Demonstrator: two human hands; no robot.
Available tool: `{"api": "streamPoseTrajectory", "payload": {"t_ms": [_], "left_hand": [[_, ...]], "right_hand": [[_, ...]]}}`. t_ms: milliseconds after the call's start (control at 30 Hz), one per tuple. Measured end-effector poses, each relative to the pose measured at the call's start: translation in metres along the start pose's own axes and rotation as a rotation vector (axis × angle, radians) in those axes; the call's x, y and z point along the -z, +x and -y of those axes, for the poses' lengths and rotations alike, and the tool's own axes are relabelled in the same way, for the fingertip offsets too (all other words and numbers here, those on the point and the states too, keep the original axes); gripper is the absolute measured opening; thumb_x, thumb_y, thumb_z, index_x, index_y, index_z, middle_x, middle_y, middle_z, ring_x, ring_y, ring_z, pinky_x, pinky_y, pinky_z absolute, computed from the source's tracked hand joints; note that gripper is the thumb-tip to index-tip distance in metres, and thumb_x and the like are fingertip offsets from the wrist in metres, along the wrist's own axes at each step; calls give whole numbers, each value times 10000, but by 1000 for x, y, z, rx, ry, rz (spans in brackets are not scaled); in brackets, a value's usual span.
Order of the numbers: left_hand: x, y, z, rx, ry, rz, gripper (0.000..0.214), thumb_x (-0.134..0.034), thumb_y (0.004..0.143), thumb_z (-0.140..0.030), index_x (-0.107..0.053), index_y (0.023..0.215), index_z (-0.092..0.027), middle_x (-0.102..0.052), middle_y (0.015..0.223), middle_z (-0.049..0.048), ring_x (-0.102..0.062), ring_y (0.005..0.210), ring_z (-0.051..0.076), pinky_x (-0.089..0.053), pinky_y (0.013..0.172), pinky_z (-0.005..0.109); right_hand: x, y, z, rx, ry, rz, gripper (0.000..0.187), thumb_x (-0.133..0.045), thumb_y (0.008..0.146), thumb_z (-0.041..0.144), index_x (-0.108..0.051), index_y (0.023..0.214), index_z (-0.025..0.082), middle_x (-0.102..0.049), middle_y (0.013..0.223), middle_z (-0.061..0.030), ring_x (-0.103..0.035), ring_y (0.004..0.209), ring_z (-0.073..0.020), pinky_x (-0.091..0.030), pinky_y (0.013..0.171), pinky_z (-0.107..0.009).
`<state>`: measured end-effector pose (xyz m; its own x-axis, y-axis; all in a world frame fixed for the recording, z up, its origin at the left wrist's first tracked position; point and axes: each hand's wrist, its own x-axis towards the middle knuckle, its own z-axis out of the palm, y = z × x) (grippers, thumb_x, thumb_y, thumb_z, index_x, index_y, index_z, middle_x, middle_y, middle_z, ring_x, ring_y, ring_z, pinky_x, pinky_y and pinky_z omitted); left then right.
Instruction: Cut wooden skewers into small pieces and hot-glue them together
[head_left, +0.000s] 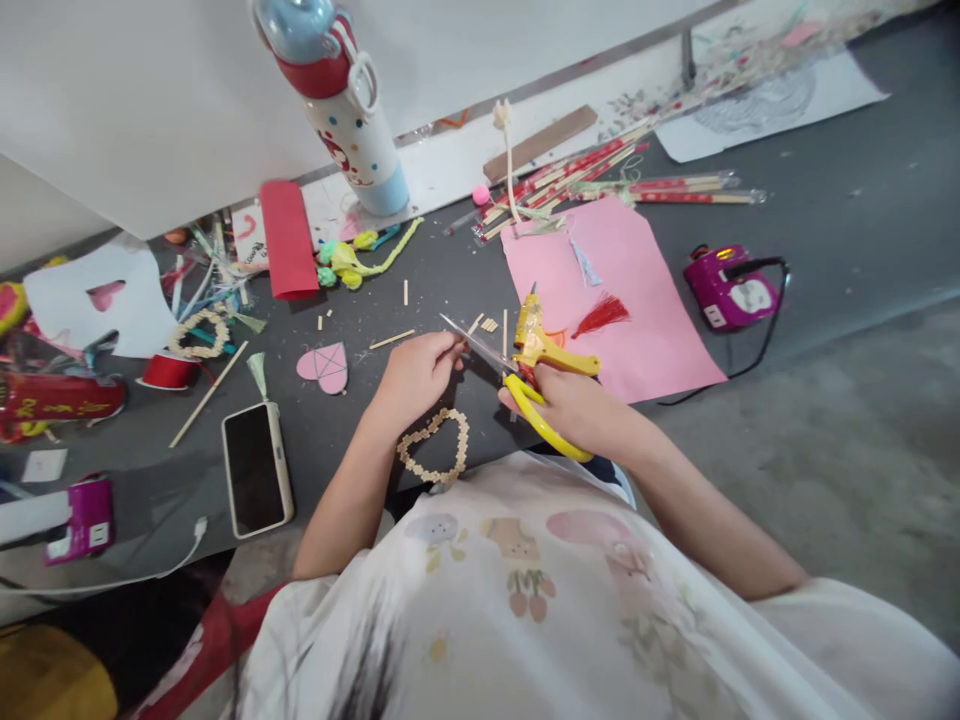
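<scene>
My left hand (424,378) is closed in a pinch on a thin wooden stick (477,322), whose end sticks out past the fingertips. Beside those fingertips lie the blades of yellow-handled scissors (541,420), gripped in my right hand (574,402). The blades point up and left, crossing near the stick. Just beyond my right hand, a yellow glue gun (534,335) rests by the pink paper (645,300). Short cut stick pieces (489,325) lie close by. A heart-shaped frame of small wooden pieces (405,455) is at the table's near edge, below my left hand.
A pink heart card (324,368) and a phone (259,470) lie on the left. A spotted bottle (367,150) stands at the back near bundled sticks (570,175). A red tassel (602,314) lies on the pink paper; a purple power adapter (731,287) is further right.
</scene>
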<state>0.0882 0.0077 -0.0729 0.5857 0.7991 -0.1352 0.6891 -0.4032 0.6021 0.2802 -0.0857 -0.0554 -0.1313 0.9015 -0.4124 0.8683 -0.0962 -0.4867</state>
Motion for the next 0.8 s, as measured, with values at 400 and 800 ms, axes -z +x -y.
{"api": "streamPoseTrajectory", "payload": {"t_ms": [400,800], "left_hand": [[12,-15,-2,10,-112,55,298,-413,897,-296,-615,714,-173,-662,714,-17,-550,650,115,-368,638,238],[14,-22,-2,5,-160,65,292,-406,911,-314,-633,801,-168,-649,711,-17,-571,680,119,-391,662,237]], "right_hand": [[-10,-8,-6,13,-29,20,530,-285,883,654,-481,901,161,-674,881,-157,-652,835,-288,-411,678,-324],[-9,-12,-2,19,-28,39,530,-304,880,651,-494,930,159,-679,903,-154,-650,828,-291,-403,652,-318]]}}
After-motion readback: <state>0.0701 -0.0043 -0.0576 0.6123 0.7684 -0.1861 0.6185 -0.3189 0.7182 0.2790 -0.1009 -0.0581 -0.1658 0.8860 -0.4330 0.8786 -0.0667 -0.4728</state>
